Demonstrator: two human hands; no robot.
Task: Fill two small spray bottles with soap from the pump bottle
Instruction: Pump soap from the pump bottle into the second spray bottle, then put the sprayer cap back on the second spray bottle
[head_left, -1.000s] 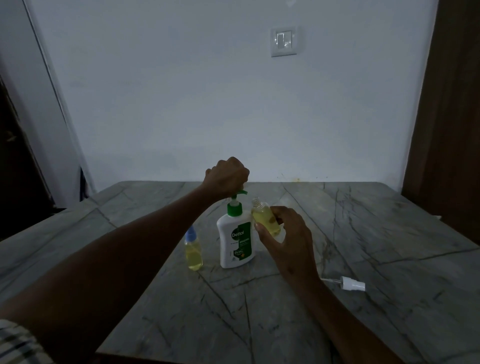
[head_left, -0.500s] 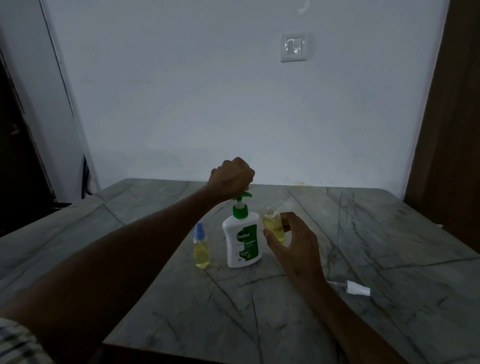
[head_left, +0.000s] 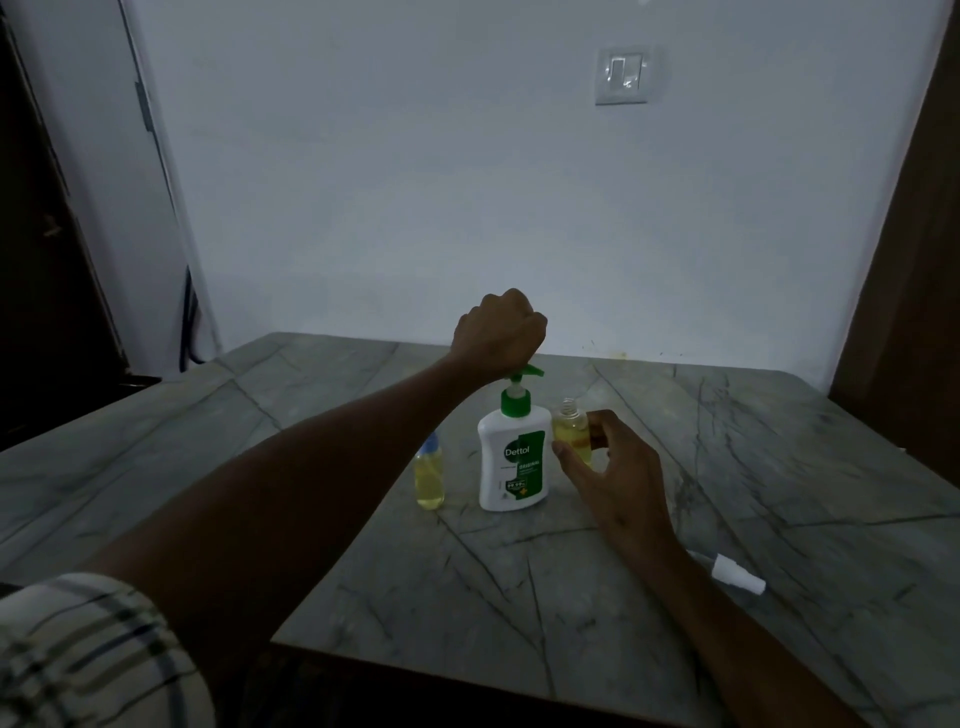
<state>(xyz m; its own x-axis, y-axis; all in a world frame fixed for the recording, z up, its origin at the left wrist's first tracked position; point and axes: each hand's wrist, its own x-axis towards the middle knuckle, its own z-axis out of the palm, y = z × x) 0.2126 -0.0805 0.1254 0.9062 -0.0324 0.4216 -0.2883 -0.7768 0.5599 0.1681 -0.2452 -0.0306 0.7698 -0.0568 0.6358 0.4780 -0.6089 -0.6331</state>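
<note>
While the left hand (head_left: 500, 332) sits fisted over the green pump head, fingers curled round it, the white plastic pump bottle with green collar and label (head_left: 513, 457) stands upright mid-table, long axis vertical, spout pointing toward 3 o'clock. Left forearm runs in from 7 o'clock, checked sleeve (head_left: 93, 649) at the elbow end. At 3 o'clock, just beside the pump bottle: small clear uncapped spray bottle with yellow liquid (head_left: 571, 434), upright, threaded neck up, below spout level. Right hand (head_left: 613, 473) pinches it between thumb and fingertips, other fingers loosely curled, wrist low. At 9 o'clock: second small clear bottle, yellow liquid, blue cap (head_left: 429, 474), upright, untouched. White spray head with dip tube (head_left: 735, 571) lies flat at 4 o'clock, well apart. Grey veined marble-look table (head_left: 779, 467), smooth.
</note>
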